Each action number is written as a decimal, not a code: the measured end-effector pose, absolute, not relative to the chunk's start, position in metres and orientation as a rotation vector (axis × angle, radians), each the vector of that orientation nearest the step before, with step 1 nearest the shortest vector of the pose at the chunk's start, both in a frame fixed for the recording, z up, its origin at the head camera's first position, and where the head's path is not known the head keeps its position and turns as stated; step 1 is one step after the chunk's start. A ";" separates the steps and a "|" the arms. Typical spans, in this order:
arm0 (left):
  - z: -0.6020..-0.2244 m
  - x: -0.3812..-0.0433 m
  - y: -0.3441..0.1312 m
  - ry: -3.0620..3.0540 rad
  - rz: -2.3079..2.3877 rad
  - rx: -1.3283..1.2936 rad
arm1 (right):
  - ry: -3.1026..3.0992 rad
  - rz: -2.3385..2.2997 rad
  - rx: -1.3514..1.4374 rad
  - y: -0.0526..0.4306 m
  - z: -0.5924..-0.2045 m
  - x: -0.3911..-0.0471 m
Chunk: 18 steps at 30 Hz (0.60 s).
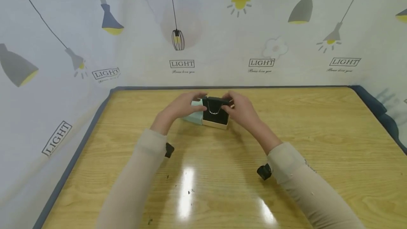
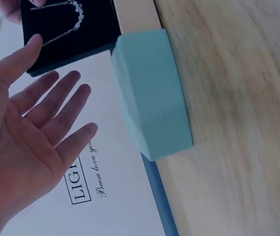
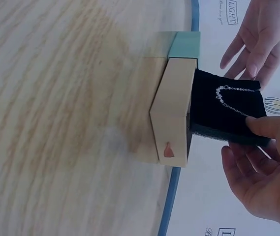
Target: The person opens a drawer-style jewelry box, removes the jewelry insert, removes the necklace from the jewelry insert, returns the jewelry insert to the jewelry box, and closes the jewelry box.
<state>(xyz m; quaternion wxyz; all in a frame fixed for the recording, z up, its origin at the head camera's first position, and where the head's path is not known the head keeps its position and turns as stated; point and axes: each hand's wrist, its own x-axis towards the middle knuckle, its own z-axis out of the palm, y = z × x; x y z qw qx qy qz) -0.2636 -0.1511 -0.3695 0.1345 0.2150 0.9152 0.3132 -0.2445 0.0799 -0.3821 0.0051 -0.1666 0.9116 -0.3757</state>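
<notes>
Your right hand (image 3: 272,177) pinches the black, square, velvety pad (image 3: 209,113) bearing a fine silver chain (image 3: 219,93), your left hand (image 2: 34,137) relaxed beside it. Probably light, soft: hold edges, sparing the chain.

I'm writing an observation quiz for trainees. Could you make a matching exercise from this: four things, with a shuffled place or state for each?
1. silver chain
2. right hand
3. turquoise sleeve
4. cream box

A. pinches the black pad
B. bears a small reddish patch
C. lies on black
D. adjoins the cream box

Pairs: 1-C, 2-A, 3-D, 4-B
</notes>
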 end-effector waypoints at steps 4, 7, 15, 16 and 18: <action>-0.365 -0.260 -0.147 2.668 0.973 0.629 | 2.858 -1.216 -0.527 0.082 -0.374 -0.240; -0.360 -0.257 -0.144 2.702 1.003 0.628 | 2.868 -1.257 -0.538 0.084 -0.368 -0.236; -0.343 -0.242 -0.138 2.730 1.151 0.615 | 2.886 -1.319 -0.600 0.090 -0.349 -0.220; -0.340 -0.240 -0.137 2.728 1.178 0.622 | 2.887 -1.329 -0.607 0.092 -0.347 -0.219; -0.335 -0.236 -0.136 2.725 1.229 0.633 | 2.890 -1.356 -0.618 0.094 -0.341 -0.215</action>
